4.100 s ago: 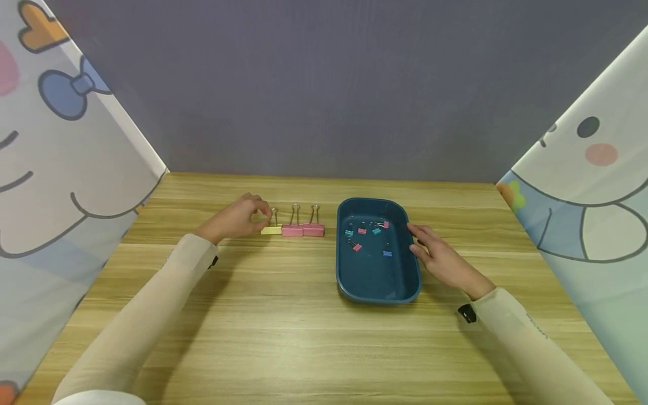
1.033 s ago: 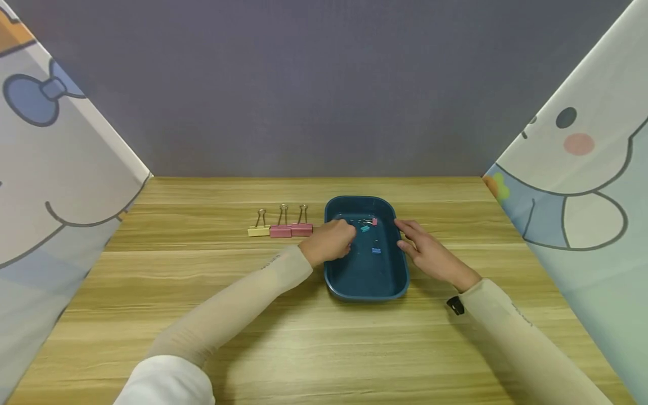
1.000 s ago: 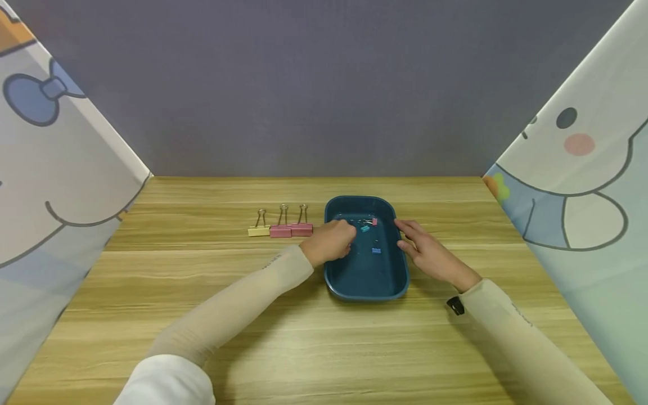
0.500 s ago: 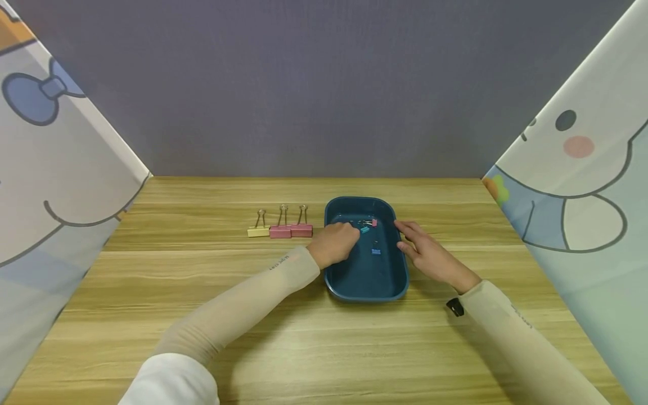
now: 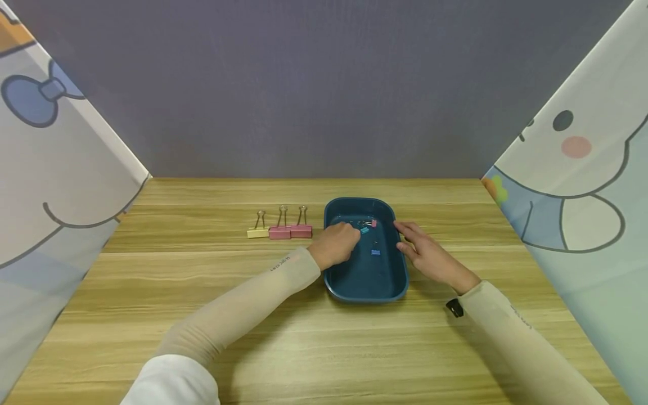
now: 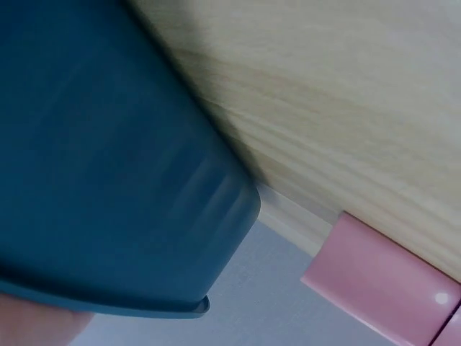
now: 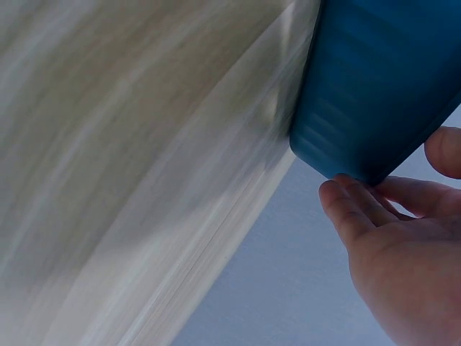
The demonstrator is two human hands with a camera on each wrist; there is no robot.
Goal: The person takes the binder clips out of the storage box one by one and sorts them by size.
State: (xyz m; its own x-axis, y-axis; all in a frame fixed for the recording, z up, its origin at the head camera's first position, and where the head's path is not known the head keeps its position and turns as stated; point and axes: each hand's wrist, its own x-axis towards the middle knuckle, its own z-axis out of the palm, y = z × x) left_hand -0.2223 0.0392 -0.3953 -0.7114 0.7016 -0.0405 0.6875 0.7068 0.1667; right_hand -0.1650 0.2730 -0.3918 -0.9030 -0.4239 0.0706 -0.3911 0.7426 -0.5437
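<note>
We see the box [image 5: 367, 284] on the desk [image 5: 304, 349]. Our left hand [image 5: 334, 246] lies over its left rim, fingertips hidden inside, so we cannot tell whether that grip pinches anything. Our right hand [image 5: 430, 253] touches the box's right wall from outside, its grip loosely spread. Inside the box we see a teal clip [image 5: 364, 230], a pink clip [image 5: 374, 223] and a blue clip [image 5: 376, 252]; left of it, a yellow clip [image 5: 258, 233] and two big pink clips [image 5: 301, 231] in a row.

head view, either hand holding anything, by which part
Left hand: cannot be told, grip hidden. Right hand: no clear grip, touches the right side of the blue tray.
</note>
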